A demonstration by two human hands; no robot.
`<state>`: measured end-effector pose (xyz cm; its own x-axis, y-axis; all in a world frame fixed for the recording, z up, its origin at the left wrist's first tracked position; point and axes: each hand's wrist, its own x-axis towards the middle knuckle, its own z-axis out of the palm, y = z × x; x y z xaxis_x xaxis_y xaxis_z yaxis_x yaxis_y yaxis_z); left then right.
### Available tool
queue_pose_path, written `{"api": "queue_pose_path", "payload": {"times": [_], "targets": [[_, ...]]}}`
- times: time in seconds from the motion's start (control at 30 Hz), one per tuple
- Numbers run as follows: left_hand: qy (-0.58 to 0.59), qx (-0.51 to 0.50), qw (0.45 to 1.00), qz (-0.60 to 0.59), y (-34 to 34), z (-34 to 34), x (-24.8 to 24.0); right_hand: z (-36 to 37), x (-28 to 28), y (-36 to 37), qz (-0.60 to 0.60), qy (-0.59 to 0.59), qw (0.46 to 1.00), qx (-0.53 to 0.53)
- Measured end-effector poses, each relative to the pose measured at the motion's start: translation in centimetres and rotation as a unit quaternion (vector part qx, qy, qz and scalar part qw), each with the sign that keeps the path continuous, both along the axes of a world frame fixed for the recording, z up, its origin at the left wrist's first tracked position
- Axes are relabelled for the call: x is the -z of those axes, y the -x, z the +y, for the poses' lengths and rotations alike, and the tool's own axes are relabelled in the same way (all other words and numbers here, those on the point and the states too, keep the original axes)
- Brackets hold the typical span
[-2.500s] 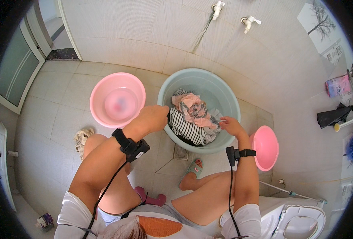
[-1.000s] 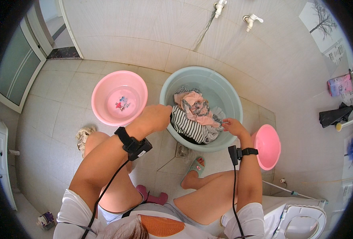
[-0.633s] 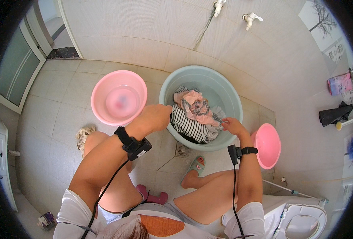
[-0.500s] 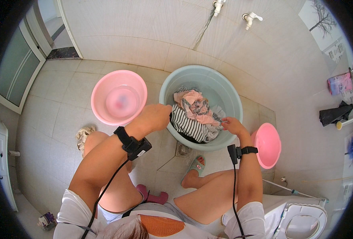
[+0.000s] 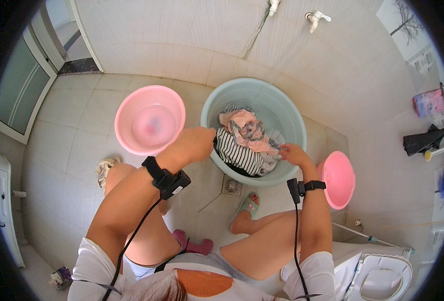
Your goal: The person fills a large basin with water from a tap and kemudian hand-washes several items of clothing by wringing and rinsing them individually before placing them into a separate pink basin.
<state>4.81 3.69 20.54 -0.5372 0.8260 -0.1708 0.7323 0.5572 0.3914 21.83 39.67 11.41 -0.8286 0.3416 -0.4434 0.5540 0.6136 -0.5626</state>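
Note:
A large grey-green tub point(image 5: 292, 105) holds a heap of laundry. A black-and-white striped garment point(image 5: 239, 154) lies at the near left of the heap, and a pink patterned garment point(image 5: 247, 128) is bunched over it. My left hand point(image 5: 197, 144) is closed at the tub's left rim, next to a dark edge of the striped garment; its fingertips are hidden behind the fist. Over the tub's right side, my right hand point(image 5: 293, 154) pinches the right end of the bunched cloth, thumb and fingers close together. Each of my wrists has a black strap with a cabled device.
A pink basin point(image 5: 125, 138) with water stands left of the tub, and a smaller pink basin point(image 5: 340, 180) stands to the right. Near my slippered foot is a floor drain point(image 5: 232, 185). Two taps point(image 5: 314, 20) jut from the far wall. A toilet point(image 5: 382, 276) is at lower right.
The whole view has shifted slightly, with the tub and basins a little higher in it. Both hands keep their places on the laundry.

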Motion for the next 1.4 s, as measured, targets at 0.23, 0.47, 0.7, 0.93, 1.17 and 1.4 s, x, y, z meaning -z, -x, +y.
{"api": "queue_pose_path", "payload": {"times": [0.23,0.47,0.7,0.93,1.17,1.4], "targets": [[-0.006,-0.002,1.0,0.003,0.0,-0.2,-0.2,-0.3,-0.1,0.1,0.006,-0.014,1.0,-0.006],[-0.012,-0.005,1.0,0.004,0.2,-0.2,0.2,-0.3,0.0,0.3,-0.001,-0.012,1.0,-0.013],[-0.044,-0.005,0.999,0.006,-0.1,-0.3,0.1,-0.4,-0.5,0.2,-0.006,0.002,1.0,-0.001],[-0.042,-0.007,0.999,0.008,-0.1,-0.4,0.0,-0.5,-0.5,0.4,-0.023,-0.004,1.0,-0.011],[-0.015,-0.006,1.0,-0.005,-0.1,-0.3,-0.1,0.0,-0.2,0.2,-0.003,-0.022,0.999,-0.024],[-0.006,0.004,1.0,0.004,-0.1,-0.1,0.0,-0.6,-1.9,-0.5,-0.04,-0.013,0.999,0.003]]}}
